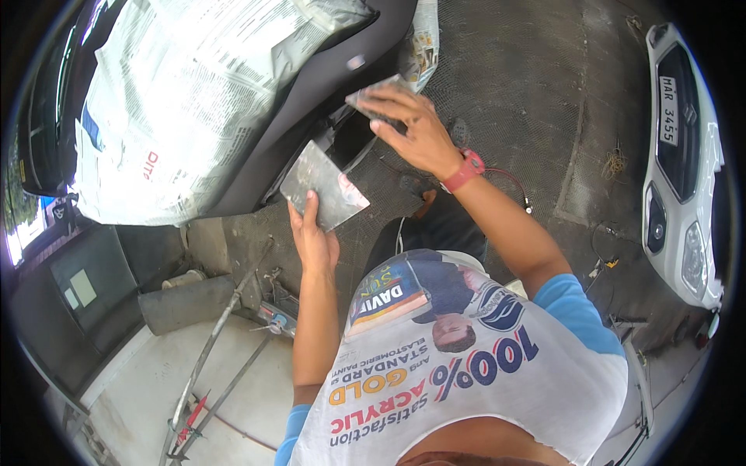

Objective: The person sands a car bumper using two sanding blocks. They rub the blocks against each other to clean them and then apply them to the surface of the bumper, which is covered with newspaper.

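Note:
My left hand (312, 242) grips the lower edge of a flat grey square plate (315, 180), thumb on top. A smear of pinkish-white paste (351, 189) lies near the plate's right corner. My right hand (412, 123), a little blurred, has its fingers over a thin, flat grey spreader (395, 81). The spreader is up beside the dark car panel (342, 70), and I cannot tell whether it touches it. My fingers hide part of the spreader.
Newspaper sheets (194, 109) cover much of the dark car at the left. A white car (676, 202) stands at the far right. Metal poles (210, 349) lean at the lower left near a grey cylinder (186, 303). A thin hose (513, 182) lies on the rough floor (528, 101).

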A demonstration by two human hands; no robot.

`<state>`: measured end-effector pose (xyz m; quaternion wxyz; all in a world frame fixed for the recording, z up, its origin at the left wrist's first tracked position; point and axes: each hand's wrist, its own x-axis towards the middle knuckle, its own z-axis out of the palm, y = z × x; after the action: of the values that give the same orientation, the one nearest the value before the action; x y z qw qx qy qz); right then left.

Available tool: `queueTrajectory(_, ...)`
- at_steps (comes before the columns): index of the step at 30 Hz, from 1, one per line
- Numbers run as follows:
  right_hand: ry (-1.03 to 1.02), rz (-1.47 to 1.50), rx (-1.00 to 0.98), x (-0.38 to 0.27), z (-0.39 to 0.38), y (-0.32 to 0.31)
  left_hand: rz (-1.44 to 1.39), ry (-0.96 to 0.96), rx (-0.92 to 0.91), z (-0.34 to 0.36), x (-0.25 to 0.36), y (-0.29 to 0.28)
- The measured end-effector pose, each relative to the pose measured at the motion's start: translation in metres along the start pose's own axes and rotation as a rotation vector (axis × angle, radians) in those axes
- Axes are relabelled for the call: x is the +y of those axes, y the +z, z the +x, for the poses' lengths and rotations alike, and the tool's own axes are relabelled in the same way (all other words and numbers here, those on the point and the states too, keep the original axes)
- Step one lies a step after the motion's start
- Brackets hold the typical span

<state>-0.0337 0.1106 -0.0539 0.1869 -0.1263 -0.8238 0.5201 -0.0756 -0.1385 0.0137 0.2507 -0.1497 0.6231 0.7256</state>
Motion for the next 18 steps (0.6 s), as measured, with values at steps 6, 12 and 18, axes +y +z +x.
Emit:
queueTrajectory(6, -0.213, 0.001, -0.360, -0.038, -0.022, -0.016, -0.050, -0.100, -0.150, 0.010, 0.019, 0.000)
queueTrajectory(12, -0.229, -0.292, -0.263, -0.054, -0.041, -0.030, 0.098, 0.259, 0.044, 0.008, 0.018, -0.001)
queueTrajectory(18, -0.169, -0.307, -0.251, -0.084, -0.055, -0.017, 0.481, 0.481, 0.121, 0.006, 0.016, 0.003)
